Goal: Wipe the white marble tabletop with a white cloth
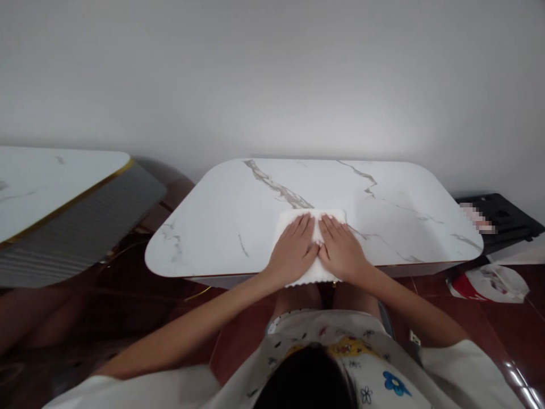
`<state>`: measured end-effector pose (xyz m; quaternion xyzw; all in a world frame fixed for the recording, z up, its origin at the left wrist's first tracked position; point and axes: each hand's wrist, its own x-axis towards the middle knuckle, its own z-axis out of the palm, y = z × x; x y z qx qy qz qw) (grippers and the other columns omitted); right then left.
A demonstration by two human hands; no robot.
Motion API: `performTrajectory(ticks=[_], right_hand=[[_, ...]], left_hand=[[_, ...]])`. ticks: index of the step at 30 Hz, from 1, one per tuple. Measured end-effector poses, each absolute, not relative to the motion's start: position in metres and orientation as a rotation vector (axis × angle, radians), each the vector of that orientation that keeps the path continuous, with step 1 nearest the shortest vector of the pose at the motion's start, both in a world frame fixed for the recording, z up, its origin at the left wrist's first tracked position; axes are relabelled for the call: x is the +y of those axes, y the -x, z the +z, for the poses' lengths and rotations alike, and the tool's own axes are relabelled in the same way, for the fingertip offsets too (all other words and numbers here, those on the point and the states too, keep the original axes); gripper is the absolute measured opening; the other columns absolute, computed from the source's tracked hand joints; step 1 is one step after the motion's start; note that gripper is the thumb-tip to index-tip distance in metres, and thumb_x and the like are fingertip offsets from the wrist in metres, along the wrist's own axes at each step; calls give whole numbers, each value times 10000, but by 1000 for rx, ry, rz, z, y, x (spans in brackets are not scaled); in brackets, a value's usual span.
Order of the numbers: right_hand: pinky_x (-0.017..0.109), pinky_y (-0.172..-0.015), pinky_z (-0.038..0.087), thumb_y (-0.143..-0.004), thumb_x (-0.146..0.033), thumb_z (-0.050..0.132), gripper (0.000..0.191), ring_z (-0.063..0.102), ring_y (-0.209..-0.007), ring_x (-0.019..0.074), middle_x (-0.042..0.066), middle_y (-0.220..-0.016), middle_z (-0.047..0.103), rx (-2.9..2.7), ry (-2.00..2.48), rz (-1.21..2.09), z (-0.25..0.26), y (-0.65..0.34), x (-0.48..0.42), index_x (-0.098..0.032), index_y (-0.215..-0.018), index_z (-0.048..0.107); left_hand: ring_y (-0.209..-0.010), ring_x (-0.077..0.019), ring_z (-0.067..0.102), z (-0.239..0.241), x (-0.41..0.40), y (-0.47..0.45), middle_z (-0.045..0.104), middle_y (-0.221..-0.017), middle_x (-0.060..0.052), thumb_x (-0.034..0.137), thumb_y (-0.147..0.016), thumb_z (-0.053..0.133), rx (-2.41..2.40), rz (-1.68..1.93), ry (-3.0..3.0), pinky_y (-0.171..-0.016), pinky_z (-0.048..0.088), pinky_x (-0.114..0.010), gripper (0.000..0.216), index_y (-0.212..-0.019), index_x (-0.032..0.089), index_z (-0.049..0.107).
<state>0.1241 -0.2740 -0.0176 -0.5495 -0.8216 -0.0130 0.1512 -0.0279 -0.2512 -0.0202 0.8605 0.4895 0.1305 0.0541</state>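
Wht cloth (pixel 314 272), textured, wavy edge, spread btwn hands (pixel 293 247) & marbled tbl (pixel 217 221)

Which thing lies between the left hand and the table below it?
A white cloth lies between the left hand and the table; the head view shows this.

Dim overall | wall (pixel 272 74) brightest beyond desk's (pixel 213 216) far right edge | soft grey shade across desk's right half | glare streaks on floor (pixel 498 335) past near right corner | pixelated patch (pixel 479 218) off right edge
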Motion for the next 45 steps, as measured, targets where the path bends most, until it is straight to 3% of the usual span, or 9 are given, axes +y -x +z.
performTrajectory(ticks=[6,11,22,33,38,45], right_hand=[[432,-1081,302,-847,-207,346,570,298,-1352,249,154,-1453,353,-2391,1533,-120,-17,-170,-307,-50,-1395,349],[432,-1068,320,-848,-209,329,568,321,-1342,248,165,-1451,352,-2409,1608,-212,-19,-211,-291,-37,-1389,350],[440,-1098,254,-849,-221,279,586,260,-1369,234,157,-1475,307,-2488,1636,2,-22,-236,-123,-32,-1402,323],[367,-1099,251,-868,-213,289,553,308,-1349,211,116,-1464,348,-2401,1658,-94,-23,-234,-8,-51,-1391,357],[405,-1094,256,-877,-235,271,556,314,-1345,235,137,-1460,344,-2295,1801,-74,-23,-264,-1,-34,-1390,344],[391,-1113,226,-907,-289,223,577,281,-1359,259,150,-1481,302,-2198,2007,-166,-24,-282,-51,-6,-1405,297]], left_hand=[[-1402,-223,168,-13,-276,-4,206,-1516,-83,288,-854,388,1304,375,-2490,-1132,229,-431,612,-1436,156,255],[-1401,-221,176,-9,-254,-50,219,-1511,-88,219,-810,386,1284,330,-2425,-1146,212,-405,622,-1416,112,296],[-1339,-236,322,-25,-105,-88,395,-1421,-160,162,-854,287,1435,602,-2532,-1106,279,-421,490,-1312,54,423],[-1328,-286,328,-23,-7,-100,386,-1415,-191,179,-878,306,1607,601,-2593,-1086,271,-447,483,-1329,27,393],[-1295,-269,370,-20,10,-130,437,-1379,-171,164,-880,310,1461,612,-2676,-1082,279,-415,448,-1288,38,446],[-1322,-235,331,-23,-13,-152,397,-1417,-144,172,-905,296,1255,571,-2758,-1098,253,-362,452,-1324,46,410]])
